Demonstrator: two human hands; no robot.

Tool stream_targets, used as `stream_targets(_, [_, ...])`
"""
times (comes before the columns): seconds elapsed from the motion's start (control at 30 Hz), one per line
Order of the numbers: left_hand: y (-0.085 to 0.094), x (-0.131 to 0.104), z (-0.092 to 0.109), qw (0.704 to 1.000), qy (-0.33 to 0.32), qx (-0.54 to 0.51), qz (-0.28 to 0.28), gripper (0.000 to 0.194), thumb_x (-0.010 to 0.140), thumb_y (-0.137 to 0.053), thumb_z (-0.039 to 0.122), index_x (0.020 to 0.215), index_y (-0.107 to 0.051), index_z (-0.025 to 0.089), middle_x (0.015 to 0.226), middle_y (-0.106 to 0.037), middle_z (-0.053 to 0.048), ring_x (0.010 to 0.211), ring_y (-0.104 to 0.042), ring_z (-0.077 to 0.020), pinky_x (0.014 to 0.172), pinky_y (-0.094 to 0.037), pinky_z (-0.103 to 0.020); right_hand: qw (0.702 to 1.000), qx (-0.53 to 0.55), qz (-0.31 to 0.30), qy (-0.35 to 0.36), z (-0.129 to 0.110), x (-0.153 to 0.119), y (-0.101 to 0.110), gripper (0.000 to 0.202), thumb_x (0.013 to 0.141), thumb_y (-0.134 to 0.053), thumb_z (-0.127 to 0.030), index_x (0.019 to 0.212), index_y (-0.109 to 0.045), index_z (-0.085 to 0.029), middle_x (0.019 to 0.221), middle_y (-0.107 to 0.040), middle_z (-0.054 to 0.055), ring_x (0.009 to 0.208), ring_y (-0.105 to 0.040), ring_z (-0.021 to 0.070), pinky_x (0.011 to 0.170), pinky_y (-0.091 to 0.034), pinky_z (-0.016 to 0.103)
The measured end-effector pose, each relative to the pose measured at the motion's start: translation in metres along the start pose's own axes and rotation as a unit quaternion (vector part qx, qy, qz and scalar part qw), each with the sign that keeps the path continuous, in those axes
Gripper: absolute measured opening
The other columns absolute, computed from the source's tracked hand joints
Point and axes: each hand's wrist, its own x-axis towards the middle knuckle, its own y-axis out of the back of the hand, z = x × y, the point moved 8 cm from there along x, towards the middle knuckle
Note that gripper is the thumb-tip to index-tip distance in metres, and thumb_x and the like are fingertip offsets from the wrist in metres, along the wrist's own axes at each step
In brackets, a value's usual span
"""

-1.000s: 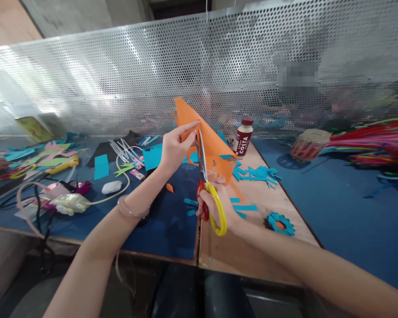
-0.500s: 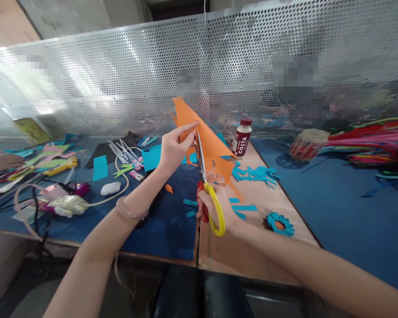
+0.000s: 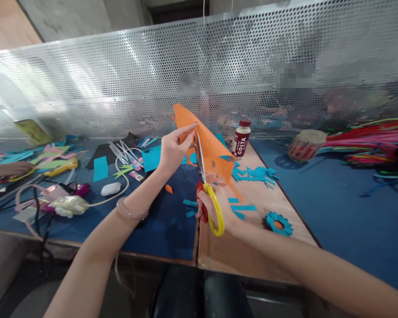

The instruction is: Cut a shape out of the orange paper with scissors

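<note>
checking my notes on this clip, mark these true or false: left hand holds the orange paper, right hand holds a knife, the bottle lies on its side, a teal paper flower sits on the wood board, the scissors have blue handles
1. The left hand holds the orange paper. True.
2. The right hand holds a knife. False: it holds scissors.
3. The bottle lies on its side. False: it stands upright near the mesh screen.
4. A teal paper flower sits on the wood board. True.
5. The scissors have blue handles. False: the handles are red and yellow.
</note>
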Motion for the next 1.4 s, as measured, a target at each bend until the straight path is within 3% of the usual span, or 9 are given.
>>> stream_targets(0.47, [-0.003, -0.003, -0.007, 0.999, 0.025, -0.033, 0.007, 0.03, 0.083, -0.065, 0.024, 0.111, -0.075, 0.018, 0.109, -0.076, -0.005, 0.088, -0.075, -0.0177, 0.074, -0.066, -0.027, 1.0, 0.018, 0.007, -0.005, 0.001, -0.001, -0.001, 0.02, 0.072, -0.053, -0.032, 0.059, -0.041, -0.024, 0.035, -0.046, -0.007, 0.028, -0.045, 0.0112, 0.029, -0.035, 0.02])
stream_targets(0.67, [-0.004, -0.003, -0.01, 0.998, 0.041, -0.054, 0.009, 0.029, 0.082, -0.067, 0.025, 0.109, -0.075, 0.018, 0.11, -0.076, -0.005, 0.092, -0.074, -0.0191, 0.073, -0.066, -0.027, 0.999, 0.022, -0.009, -0.027, 0.003, 0.0, -0.005, 0.027, 0.076, -0.056, -0.043, 0.064, -0.04, -0.025, 0.035, -0.045, -0.007, 0.029, -0.046, 0.0131, 0.03, -0.036, 0.022])
stream_targets(0.9, [0.005, 0.003, -0.019, 0.994, 0.055, -0.083, 0.033, 0.03, 0.081, -0.069, 0.025, 0.109, -0.075, 0.018, 0.103, -0.077, -0.005, 0.086, -0.074, -0.0183, 0.075, -0.066, -0.03, 0.997, 0.059, 0.019, -0.052, 0.004, 0.01, -0.003, 0.037, 0.074, -0.064, -0.047, 0.069, -0.036, -0.024, 0.047, -0.037, -0.01, 0.036, -0.035, 0.0075, 0.034, -0.028, 0.021])
stream_targets(1.4, [0.002, -0.004, -0.01, 0.999, 0.008, -0.024, 0.023, 0.027, 0.085, -0.062, 0.025, 0.108, -0.077, 0.02, 0.104, -0.077, -0.002, 0.086, -0.074, -0.0165, 0.079, -0.065, -0.031, 0.996, 0.069, 0.015, -0.059, 0.016, 0.016, -0.002, 0.027, 0.08, -0.06, -0.043, 0.076, -0.041, -0.023, 0.056, -0.037, -0.008, 0.044, -0.032, 0.007, 0.039, -0.024, 0.021])
